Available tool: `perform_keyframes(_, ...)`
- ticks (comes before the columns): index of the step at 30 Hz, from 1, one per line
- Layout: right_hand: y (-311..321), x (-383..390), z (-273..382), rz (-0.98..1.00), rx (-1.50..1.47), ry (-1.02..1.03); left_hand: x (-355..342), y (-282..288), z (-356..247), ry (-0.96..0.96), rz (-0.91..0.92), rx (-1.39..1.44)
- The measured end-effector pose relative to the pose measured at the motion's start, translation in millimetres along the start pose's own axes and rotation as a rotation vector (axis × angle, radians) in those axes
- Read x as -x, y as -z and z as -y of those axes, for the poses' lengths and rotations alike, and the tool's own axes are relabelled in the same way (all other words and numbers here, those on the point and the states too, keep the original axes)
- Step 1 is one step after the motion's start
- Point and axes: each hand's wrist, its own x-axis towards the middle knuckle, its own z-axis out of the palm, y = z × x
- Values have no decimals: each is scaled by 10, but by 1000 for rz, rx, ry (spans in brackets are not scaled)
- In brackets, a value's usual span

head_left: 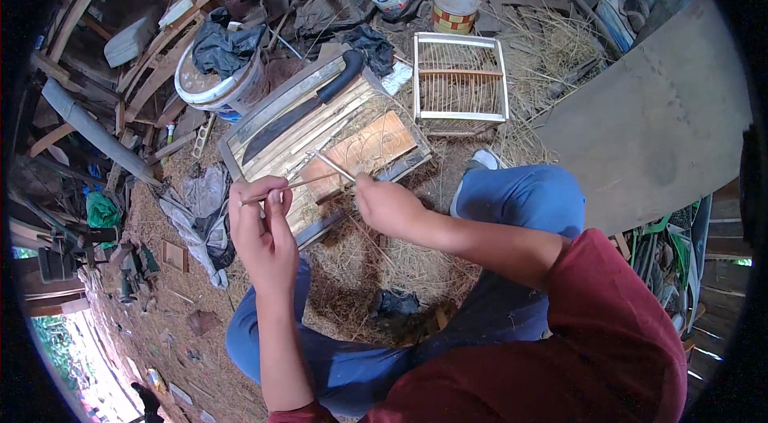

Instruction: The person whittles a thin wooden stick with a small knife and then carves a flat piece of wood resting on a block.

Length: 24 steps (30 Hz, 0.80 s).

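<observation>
My left hand (266, 231) is closed, pinching a thin brown stick (308, 181) that points across toward my right hand. My right hand (390, 205) is wrapped round a slim silvery rod-like tool (334, 166); its exact kind is unclear. The stick's far end reaches close to the tool, and I cannot tell whether they touch. Both are above a low slatted wooden platform (300, 211). An orange-brown board (380, 141) lies on the platform, with thin curved strands over it. Beyond it rests a machete (280, 131) with a black handle.
A small slatted wooden cage (460, 103) stands right of the platform. A white bucket (188, 87) with black plastic sits at the far left, a patterned bucket (454, 8) farther back. At right leans a large flat sheet (648, 119). Straw and shavings (360, 271) cover the floor.
</observation>
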Motion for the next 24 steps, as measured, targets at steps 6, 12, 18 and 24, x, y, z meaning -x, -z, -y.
perform_keyframes(6,17,69,148,-58,7,80,15,-17,-28,-72,47,-96)
perform_keyframes(12,-86,20,-66,48,126,-68,-14,41,26,-34,110,-98)
perform_keyframes(18,-145,14,-211,30,125,-70,-31,6,-47,-54,162,-149)
perform_keyframes(24,153,49,187,27,-21,42,-10,17,26,-52,74,-95)
